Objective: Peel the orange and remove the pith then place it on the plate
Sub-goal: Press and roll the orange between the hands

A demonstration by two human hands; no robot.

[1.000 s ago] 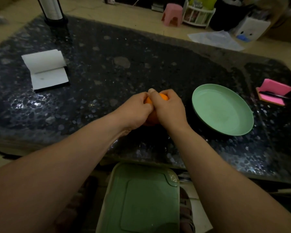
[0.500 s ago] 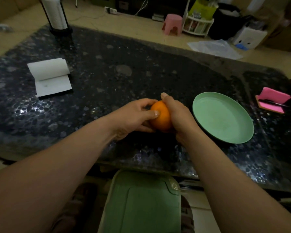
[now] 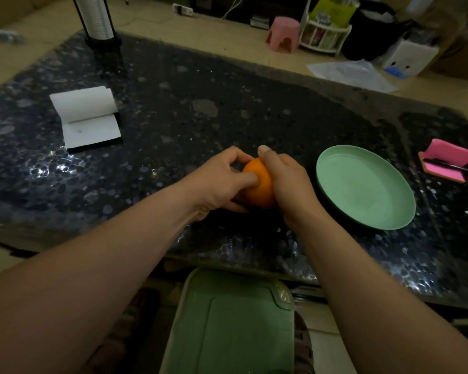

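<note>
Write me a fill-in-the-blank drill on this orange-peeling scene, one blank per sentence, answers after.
Counting the left hand and right hand, the number of hands gripping the round orange fruit is ____.
The round pale green plate lies to the ____ of the fruit.
On the plate there is ____.
The open white notepad lies on the dark speckled table, to the ____ of both hands.
Missing words: two; right; nothing; left.

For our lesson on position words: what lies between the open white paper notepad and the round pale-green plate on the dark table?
In the head view, the person's left hand and right hand, gripping the round orange fruit between them.
</note>
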